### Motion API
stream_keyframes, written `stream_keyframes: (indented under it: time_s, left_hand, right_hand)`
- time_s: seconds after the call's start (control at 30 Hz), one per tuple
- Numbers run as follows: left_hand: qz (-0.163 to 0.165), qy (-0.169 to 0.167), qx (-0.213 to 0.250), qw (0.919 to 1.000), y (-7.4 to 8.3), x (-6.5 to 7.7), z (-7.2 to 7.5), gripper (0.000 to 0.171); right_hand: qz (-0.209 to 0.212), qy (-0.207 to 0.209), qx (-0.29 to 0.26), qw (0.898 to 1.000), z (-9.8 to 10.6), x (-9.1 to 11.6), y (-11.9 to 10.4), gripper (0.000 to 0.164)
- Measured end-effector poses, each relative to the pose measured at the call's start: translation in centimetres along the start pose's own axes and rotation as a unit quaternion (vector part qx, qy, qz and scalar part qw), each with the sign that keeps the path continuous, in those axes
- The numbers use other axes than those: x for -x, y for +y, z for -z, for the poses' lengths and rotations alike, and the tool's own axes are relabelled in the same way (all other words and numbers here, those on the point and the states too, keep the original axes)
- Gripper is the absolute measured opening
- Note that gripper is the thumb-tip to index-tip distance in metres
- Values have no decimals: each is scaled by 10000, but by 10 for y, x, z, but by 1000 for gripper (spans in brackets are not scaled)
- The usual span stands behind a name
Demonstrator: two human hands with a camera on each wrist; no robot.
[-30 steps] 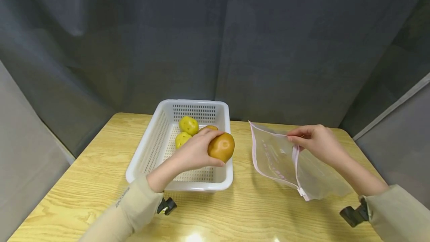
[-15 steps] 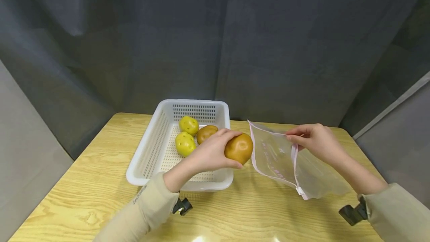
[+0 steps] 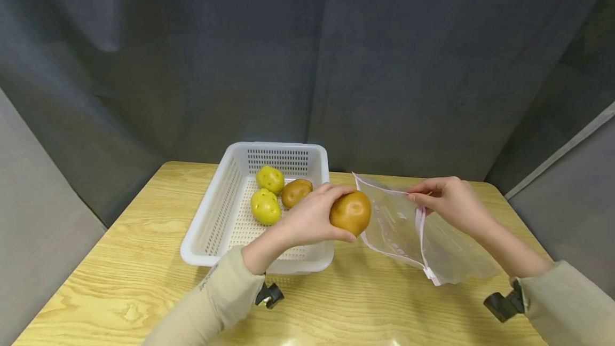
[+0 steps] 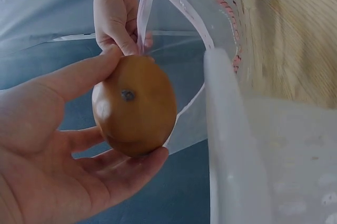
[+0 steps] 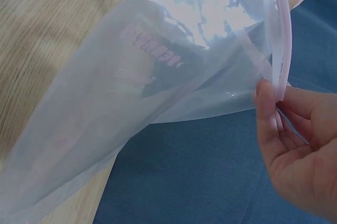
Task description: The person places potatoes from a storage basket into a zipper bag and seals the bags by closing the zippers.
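My left hand [image 3: 307, 222] grips a smooth brown round fruit [image 3: 352, 213], which has a small dark spot at one end in the left wrist view. It holds the fruit right at the mouth of a clear slider zip bag [image 3: 396, 228] with pink edging. My right hand [image 3: 451, 204] pinches the bag's rim between thumb and fingers; the bag hangs with its mouth spread open towards the left. A white plastic basket [image 3: 307, 267] stands left of the bag, partly under my left forearm. Inside it lie two yellow dimpled potato-like pieces [image 3: 266, 206] and another brown round piece [image 3: 296, 193].
The wooden table [image 3: 120, 239] carries the basket, its back edge running along a dark curtain [image 3: 216, 68]. Grey panels [image 3: 38, 175] rise at the sides. Both wrists wear small black cameras [image 3: 269, 295].
My left hand has carried the brown fruit rightwards, from over the basket's right rim to the bag's mouth. The right hand and bag have barely shifted.
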State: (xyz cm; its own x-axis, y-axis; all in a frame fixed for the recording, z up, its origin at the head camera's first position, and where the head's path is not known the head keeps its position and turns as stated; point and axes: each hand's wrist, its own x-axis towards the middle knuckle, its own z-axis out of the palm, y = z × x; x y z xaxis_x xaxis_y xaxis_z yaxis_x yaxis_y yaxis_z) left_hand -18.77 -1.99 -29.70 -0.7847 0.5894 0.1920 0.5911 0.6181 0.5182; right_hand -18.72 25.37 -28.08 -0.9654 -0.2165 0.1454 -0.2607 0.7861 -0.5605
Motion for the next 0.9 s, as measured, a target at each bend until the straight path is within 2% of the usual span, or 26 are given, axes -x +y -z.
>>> stream_keyframes:
  time_s: [0.17, 0.4, 0.73, 0.9]
  left_hand:
    - [-81, -21, 47, 10000, 2, -3, -5, 78]
    - [-18, -41, 48, 10000, 7, -5, -6, 80]
    - [-192, -31, 16, 9998, 13, -12, -16, 79]
    - [-185, -35, 62, 9998, 15, -14, -19, 79]
  right_hand:
    - [-14, -10, 16, 10000, 0, 0, -1, 23]
    - [17, -42, -43, 10000, -3, -1, -1, 22]
    - [159, -24, -85, 9998, -4, 0, -1, 26]
    - [124, 21, -90, 9999, -5, -1, -1, 21]
